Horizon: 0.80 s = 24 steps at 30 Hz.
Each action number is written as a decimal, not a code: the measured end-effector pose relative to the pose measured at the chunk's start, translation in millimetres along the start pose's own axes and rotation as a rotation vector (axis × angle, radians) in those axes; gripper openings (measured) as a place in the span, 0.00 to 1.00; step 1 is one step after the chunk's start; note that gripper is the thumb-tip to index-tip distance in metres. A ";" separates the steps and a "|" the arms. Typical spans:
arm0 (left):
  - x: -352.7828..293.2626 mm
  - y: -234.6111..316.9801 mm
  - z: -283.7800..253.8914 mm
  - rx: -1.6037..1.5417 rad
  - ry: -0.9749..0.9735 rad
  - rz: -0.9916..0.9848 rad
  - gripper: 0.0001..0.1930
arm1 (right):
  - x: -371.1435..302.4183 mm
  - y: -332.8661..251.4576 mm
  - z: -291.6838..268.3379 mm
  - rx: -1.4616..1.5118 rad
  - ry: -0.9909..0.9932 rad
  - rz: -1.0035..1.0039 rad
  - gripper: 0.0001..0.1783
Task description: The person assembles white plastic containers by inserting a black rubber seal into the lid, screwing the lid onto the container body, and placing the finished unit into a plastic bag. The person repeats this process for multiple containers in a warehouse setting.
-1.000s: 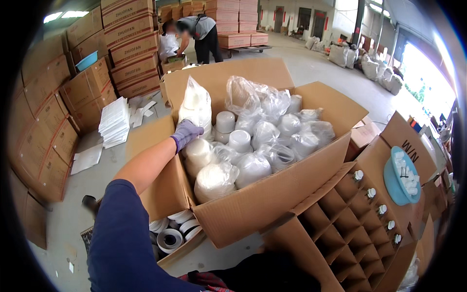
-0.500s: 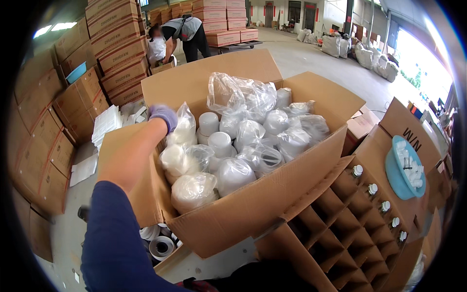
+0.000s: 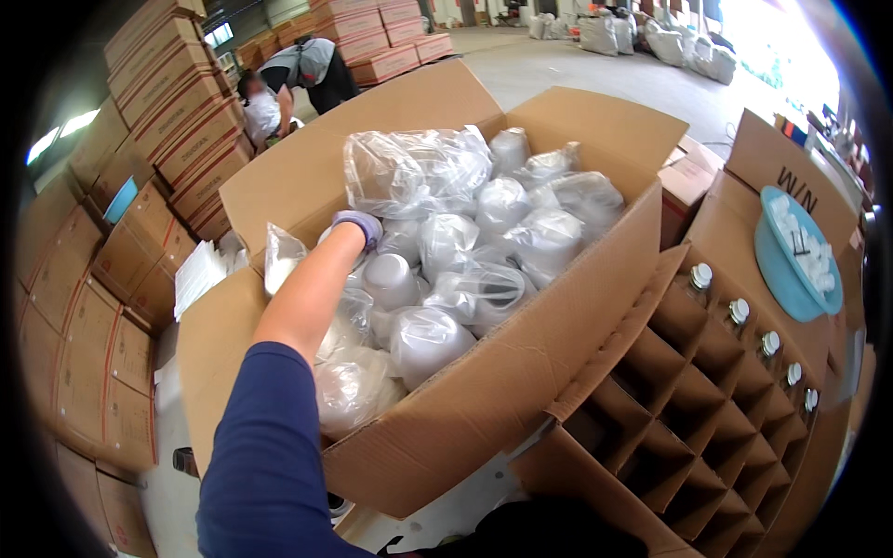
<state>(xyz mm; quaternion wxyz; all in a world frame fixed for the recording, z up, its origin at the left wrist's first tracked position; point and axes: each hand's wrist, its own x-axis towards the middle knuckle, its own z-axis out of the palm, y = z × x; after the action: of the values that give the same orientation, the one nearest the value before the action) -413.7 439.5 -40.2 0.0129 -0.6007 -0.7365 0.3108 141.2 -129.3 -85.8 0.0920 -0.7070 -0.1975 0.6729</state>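
Observation:
My left hand [image 3: 358, 226], in a pale purple glove, reaches into a large open cardboard box [image 3: 465, 437] near its back left side. Its fingers point down among the contents and are hidden, so I cannot see whether it grips anything. Several rounded frosted-white containers fill the box, many in clear plastic bags. Just beside the hand stands an unbagged white container [image 3: 390, 281]. Behind it lies a bulky clear plastic bag [image 3: 419, 172], and a bagged round container [image 3: 430, 346] sits toward the front. My right hand is out of view.
At right, a divided carton [image 3: 693, 409] holds a row of white-capped bottles [image 3: 739, 312]. On its flap rests a blue basin [image 3: 791, 265] of small whitish pieces. Carton stacks [image 3: 177, 102] rise at left. A person [image 3: 312, 74] bends over in the background.
My left hand has moved right and deeper into the box, from its left edge to among the containers. The view has shifted, and the large clear bag looks flatter and wider.

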 end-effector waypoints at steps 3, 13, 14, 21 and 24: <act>87.9 -27.8 63.3 -0.304 0.145 -0.047 0.23 | 10.4 6.3 -13.7 -0.084 -0.046 -0.007 0.17; 111.6 -26.3 67.2 -0.454 0.284 -0.314 0.31 | 12.2 40.2 -3.8 0.212 -0.023 -0.131 0.12; 76.4 -0.9 33.7 -0.210 0.220 -0.233 0.31 | 5.2 37.7 -4.9 0.140 0.030 -0.175 0.12; -170.9 -72.4 -129.2 -0.089 0.735 -0.052 0.30 | -6.1 51.1 13.4 -0.232 0.208 -0.580 0.20; -311.3 -73.0 -159.9 -0.346 0.896 0.111 0.22 | -10.2 23.1 21.8 -0.233 0.385 -0.982 0.26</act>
<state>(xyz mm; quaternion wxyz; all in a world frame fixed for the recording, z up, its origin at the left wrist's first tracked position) -328.4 226.1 233.7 0.2121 -0.7071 -0.6663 -0.1053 123.1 -157.2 -87.3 0.3512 -0.6474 -0.5579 0.3826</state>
